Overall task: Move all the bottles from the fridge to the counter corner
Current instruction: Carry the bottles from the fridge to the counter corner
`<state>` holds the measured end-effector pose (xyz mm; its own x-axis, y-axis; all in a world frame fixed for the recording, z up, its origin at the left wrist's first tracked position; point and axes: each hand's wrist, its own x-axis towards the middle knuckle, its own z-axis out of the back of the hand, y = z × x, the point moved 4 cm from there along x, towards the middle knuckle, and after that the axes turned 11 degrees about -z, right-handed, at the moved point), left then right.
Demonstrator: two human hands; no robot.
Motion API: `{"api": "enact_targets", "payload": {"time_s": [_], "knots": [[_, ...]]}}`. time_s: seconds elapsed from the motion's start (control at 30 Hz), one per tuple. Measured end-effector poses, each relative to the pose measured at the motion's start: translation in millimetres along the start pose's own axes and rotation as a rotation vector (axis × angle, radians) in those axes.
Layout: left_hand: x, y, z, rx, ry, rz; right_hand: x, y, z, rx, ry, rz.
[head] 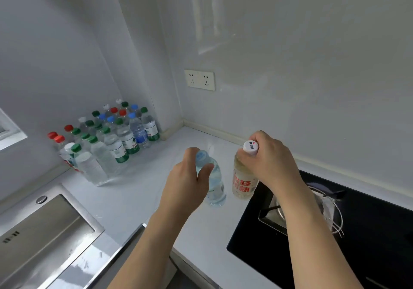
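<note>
A: Two forearms enter from the lower edge. Left hand [187, 177] and right hand [268, 161] are both bare: no gloves, rings or watch visible.

B: Sleeves?

A: None in frame; arms are uncovered as far back as the picture reaches. Nails look short and unpainted, though blur makes that uncertain.
</note>
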<state>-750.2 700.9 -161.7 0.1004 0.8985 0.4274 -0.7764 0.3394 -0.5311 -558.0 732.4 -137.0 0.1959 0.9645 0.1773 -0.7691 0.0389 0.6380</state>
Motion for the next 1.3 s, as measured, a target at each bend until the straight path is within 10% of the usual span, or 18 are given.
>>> {"api": "enact_targets", "payload": {"time_s": [1.3], "knots": [[226,413,7,-0.027,-0.046,0.309,286,223,-389,-0.303,0.405,0.135]]}}
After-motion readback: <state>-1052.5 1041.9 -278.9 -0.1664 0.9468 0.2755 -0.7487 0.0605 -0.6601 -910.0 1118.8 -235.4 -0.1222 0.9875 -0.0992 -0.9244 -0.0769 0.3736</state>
